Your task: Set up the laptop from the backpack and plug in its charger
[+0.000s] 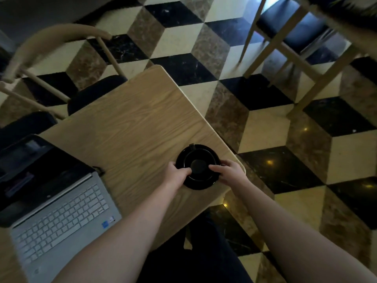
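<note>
Here, from the head view, both hands grip a black cup and saucer (pixel 197 166) near the bench's (pixel 130 127) right corner: left hand (pixel 177 174), right hand (pixel 226 173). The open laptop (pixel 61 203) lies well off to the left, nearer the left hand.

On the table (pixel 130 123), the open laptop (pixel 59 203) sits at the left near edge, a cable plug (pixel 99 170) at its right side by the hinge. A cup (pixel 199 167) stands on a saucer (pixel 197 181) near the table's right corner, the left hand (pixel 176 174) and right hand (pixel 229 172) flanking it. One chair (pixel 67 86) stands behind the table at left, another chair (pixel 295 37) across the floor (pixel 265 129), far right.
</note>
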